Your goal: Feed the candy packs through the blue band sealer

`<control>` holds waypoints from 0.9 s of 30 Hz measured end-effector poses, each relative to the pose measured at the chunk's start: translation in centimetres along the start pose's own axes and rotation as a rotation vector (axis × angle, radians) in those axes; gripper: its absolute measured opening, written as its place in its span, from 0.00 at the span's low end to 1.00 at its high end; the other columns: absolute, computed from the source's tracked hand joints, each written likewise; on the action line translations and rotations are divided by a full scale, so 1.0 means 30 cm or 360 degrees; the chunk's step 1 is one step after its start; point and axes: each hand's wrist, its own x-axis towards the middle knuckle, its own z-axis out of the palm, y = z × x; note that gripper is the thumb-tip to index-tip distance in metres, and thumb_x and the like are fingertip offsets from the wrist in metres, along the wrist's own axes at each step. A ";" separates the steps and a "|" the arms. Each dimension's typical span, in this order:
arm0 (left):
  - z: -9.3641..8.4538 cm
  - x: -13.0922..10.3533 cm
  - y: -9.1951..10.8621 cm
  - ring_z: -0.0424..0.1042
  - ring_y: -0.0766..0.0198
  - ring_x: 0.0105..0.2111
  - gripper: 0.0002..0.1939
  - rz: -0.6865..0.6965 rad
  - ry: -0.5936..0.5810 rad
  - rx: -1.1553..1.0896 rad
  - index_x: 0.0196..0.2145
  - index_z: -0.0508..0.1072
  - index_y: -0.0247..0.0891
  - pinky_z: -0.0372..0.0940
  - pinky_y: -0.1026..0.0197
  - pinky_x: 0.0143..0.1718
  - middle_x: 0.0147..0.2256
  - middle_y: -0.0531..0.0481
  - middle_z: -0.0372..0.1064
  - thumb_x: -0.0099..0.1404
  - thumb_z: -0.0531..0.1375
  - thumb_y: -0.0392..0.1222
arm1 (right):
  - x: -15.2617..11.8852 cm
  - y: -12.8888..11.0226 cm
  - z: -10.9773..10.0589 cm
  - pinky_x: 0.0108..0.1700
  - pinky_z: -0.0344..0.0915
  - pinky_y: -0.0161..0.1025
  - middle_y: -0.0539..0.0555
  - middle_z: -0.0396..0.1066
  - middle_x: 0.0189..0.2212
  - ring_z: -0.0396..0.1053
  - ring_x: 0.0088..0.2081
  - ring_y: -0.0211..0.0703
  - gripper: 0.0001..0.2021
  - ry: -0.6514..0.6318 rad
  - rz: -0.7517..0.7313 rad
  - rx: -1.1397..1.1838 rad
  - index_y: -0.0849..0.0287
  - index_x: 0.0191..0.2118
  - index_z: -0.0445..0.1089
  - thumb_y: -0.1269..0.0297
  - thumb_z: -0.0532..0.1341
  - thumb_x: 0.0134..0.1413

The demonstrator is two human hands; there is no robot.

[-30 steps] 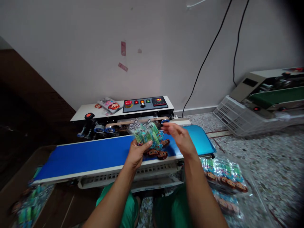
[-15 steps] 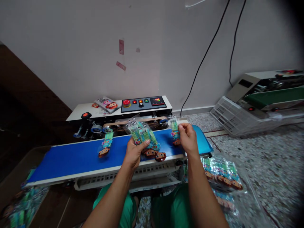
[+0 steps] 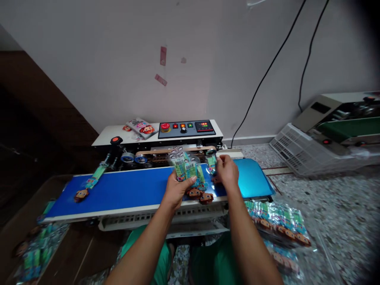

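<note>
My left hand [image 3: 178,190] grips a fanned bunch of clear plastic packets [image 3: 190,170] with green and teal contents and brown cartoon heads at their lower ends. The bunch is over the blue conveyor belt [image 3: 133,192] of a band sealing machine. With its fingers closed, my right hand [image 3: 228,172] pinches a single packet [image 3: 211,163] whose upper end is at the right end of the machine's sealing band [image 3: 175,151]. Another packet [image 3: 92,182] lies tilted at the belt's left part, its top near the rollers.
A control panel [image 3: 187,129] with a red button and lit display tops the machine. Cardboard box [image 3: 74,253] at lower left holds packets. More bagged packets [image 3: 282,221] lie at lower right. A second machine [image 3: 341,122] stands by a white crate [image 3: 292,154].
The packet on the belt has travelled left and now lies tilted. My right hand has brought its packet leftward to the sealing band's right end. The view has shifted slightly.
</note>
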 end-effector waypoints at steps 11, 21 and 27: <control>0.004 0.011 -0.011 0.74 0.62 0.32 0.25 0.0155 0.0031 -0.0040 0.41 0.70 0.34 0.68 0.59 0.38 0.35 0.48 0.76 0.44 0.70 0.36 | -0.146 -0.154 -0.024 0.39 0.64 0.36 0.50 0.75 0.32 0.69 0.35 0.40 0.10 -0.0513 -0.0232 0.1273 0.57 0.34 0.75 0.57 0.62 0.51; 0.009 0.011 -0.009 0.73 0.63 0.34 0.22 0.0215 0.0011 -0.0116 0.40 0.71 0.36 0.66 0.59 0.41 0.36 0.49 0.75 0.46 0.70 0.37 | -0.144 -0.127 -0.021 0.35 0.63 0.35 0.49 0.72 0.28 0.66 0.30 0.37 0.11 -0.0621 -0.0071 0.1407 0.58 0.33 0.74 0.55 0.63 0.49; 0.011 0.016 -0.009 0.74 0.63 0.33 0.23 0.0236 0.0060 -0.0168 0.40 0.71 0.36 0.66 0.59 0.40 0.34 0.50 0.75 0.45 0.70 0.38 | -0.142 -0.110 -0.023 0.36 0.62 0.36 0.50 0.71 0.30 0.65 0.33 0.39 0.16 0.0000 -0.0086 0.1188 0.59 0.35 0.71 0.51 0.56 0.55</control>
